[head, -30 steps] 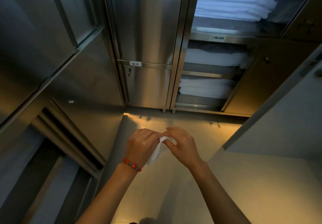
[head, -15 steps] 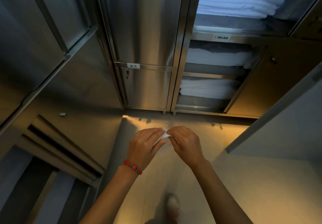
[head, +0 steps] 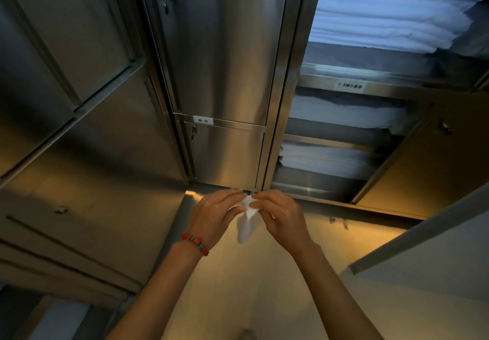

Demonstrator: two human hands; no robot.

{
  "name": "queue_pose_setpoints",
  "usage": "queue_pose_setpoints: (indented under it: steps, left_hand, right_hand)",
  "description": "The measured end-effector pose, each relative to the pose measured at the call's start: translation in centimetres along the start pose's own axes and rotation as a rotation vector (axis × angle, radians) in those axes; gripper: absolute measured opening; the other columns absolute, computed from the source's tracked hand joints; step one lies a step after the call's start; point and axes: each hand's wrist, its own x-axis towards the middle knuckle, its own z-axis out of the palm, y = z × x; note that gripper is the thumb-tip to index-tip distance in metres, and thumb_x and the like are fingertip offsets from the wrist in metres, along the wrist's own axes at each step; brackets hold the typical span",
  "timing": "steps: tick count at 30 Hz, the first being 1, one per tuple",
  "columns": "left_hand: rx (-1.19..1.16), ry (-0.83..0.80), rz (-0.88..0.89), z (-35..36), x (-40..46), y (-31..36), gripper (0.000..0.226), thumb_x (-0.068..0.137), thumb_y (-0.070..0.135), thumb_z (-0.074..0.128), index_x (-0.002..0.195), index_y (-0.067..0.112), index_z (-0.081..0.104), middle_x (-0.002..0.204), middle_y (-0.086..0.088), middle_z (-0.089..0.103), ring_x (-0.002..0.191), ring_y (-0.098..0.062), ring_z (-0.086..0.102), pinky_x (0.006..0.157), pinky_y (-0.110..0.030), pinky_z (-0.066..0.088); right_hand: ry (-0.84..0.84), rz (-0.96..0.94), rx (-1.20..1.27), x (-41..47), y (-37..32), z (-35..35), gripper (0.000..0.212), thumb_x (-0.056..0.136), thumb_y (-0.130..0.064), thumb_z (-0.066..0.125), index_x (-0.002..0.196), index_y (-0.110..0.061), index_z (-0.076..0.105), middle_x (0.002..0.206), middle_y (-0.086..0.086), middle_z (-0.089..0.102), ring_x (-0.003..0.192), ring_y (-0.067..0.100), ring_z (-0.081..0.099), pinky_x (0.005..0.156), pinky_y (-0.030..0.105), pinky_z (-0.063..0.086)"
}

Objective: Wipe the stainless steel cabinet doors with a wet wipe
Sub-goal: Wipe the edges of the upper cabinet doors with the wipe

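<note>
A white wet wipe (head: 247, 220) hangs between both hands at the lower middle of the view. My left hand (head: 217, 215), with a red bead bracelet at the wrist, pinches its top edge from the left. My right hand (head: 280, 216) pinches the same edge from the right. Straight ahead stand two closed stainless steel cabinet doors: a tall upper door (head: 222, 54) and a smaller lower door (head: 227, 154), each with a lock on its left side. The hands are in front of the lower door's bottom edge and apart from it.
More steel doors (head: 66, 35) run along the left. On the right an open cabinet holds folded white linen (head: 344, 112) on shelves, its door (head: 428, 162) swung open. A pale wall corner (head: 423, 236) juts in at lower right. The floor (head: 264, 286) is light.
The view has moved closer to the cabinet. The wipe, bunched between the fingers before, now hangs further down and more unfolded between the two hands.
</note>
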Motion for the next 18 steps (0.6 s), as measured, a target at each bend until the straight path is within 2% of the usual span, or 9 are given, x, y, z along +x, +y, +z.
queue_pose_setpoints:
  steps: [2,4,8,13,16,18]
  left_hand:
    - [0.005,-0.020,-0.001,0.9,1.3,-0.3,0.023,0.079,0.017,0.071,0.093,-0.002,0.072,0.093,-0.016,0.071,0.083,-0.031,0.070,0.071,-0.046,0.055]
    - [-0.004,-0.066,-0.023,1.7,2.3,-0.6,0.033,0.066,0.005,0.080,0.096,-0.003,0.071,0.097,-0.017,0.071,0.087,-0.033,0.069,0.073,-0.049,0.055]
    - [-0.048,-0.101,-0.092,2.9,4.0,-1.3,0.037,0.071,0.006,0.078,0.106,-0.001,0.069,0.107,-0.015,0.068,0.100,-0.031,0.065,0.082,-0.051,0.053]
    - [-0.009,-0.051,-0.072,3.6,6.3,-2.8,0.042,0.060,0.002,0.083,0.100,-0.004,0.070,0.101,-0.017,0.070,0.093,-0.034,0.068,0.080,-0.047,0.050]
    - [-0.005,-0.030,-0.067,3.7,7.6,-4.4,0.039,0.061,0.001,0.081,0.098,-0.005,0.070,0.099,-0.018,0.070,0.091,-0.034,0.068,0.080,-0.047,0.050]
    - [-0.006,-0.004,-0.062,3.8,8.6,-5.6,0.033,0.065,0.004,0.075,0.097,-0.004,0.071,0.097,-0.016,0.071,0.091,-0.032,0.068,0.083,-0.044,0.048]
  right_hand:
    - [0.006,-0.024,0.018,1.0,1.5,-0.3,0.021,0.083,-0.020,0.060,0.083,-0.004,0.074,0.092,0.011,0.071,0.083,0.024,0.068,0.073,0.032,0.053]
    - [0.013,-0.040,0.031,2.1,2.8,-0.5,0.026,0.083,-0.023,0.057,0.084,-0.004,0.074,0.091,0.011,0.071,0.083,0.025,0.068,0.075,0.031,0.052]
    - [0.039,-0.091,0.076,3.8,4.4,-0.3,0.019,0.077,-0.019,0.069,0.086,-0.003,0.074,0.090,0.011,0.071,0.081,0.023,0.067,0.073,0.028,0.052]
    - [0.073,-0.149,0.102,6.2,5.9,0.7,0.025,0.079,-0.023,0.063,0.085,-0.001,0.074,0.088,0.013,0.071,0.078,0.023,0.068,0.073,0.025,0.051]
    - [0.075,-0.157,0.103,7.8,6.9,1.8,0.016,0.073,-0.012,0.073,0.084,0.000,0.074,0.088,0.014,0.071,0.077,0.024,0.068,0.069,0.029,0.055]
    - [0.069,-0.158,0.109,9.0,7.6,2.9,0.013,0.072,-0.005,0.074,0.084,0.000,0.073,0.090,0.013,0.071,0.080,0.024,0.068,0.068,0.031,0.056]
